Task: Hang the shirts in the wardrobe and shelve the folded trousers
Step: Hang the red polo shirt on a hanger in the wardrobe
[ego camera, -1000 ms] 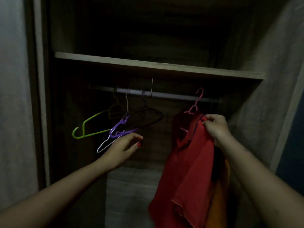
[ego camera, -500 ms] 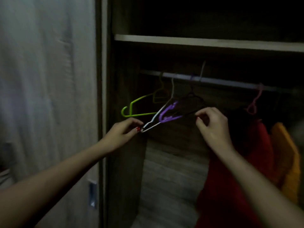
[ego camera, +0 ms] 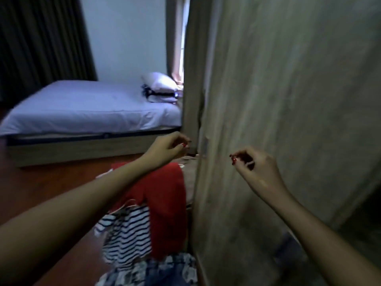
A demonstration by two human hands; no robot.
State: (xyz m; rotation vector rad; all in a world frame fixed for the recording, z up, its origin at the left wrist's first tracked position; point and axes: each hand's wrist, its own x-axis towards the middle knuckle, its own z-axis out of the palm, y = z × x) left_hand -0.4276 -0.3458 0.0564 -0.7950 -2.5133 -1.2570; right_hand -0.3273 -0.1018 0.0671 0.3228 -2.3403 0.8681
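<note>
A pile of clothes lies low in the middle of the view. It holds a red shirt point(ego camera: 165, 195), a black-and-white striped shirt point(ego camera: 127, 234) under it, and a blue-and-white patterned garment point(ego camera: 156, 271) nearest me. My left hand point(ego camera: 169, 147) hovers above the red shirt with thumb and forefinger pinched. My right hand point(ego camera: 253, 168) is raised in front of the wardrobe door point(ego camera: 278, 100), fingers curled in a pinch. Motion blur hides whether either hand holds something thin. The wardrobe's inside, the rail and the hangers are out of view.
The open wardrobe door fills the right half, its edge just right of the clothes pile. A bed point(ego camera: 82, 108) with white sheets and stacked pillows point(ego camera: 160, 87) stands at the back left, beside a dark curtain point(ego camera: 41, 38). Reddish wooden floor point(ego camera: 41, 182) lies between.
The view has swung left and down from the wardrobe rail to the room and the clothes pile. Both hands have left the hangers and now sit lower, pinched.
</note>
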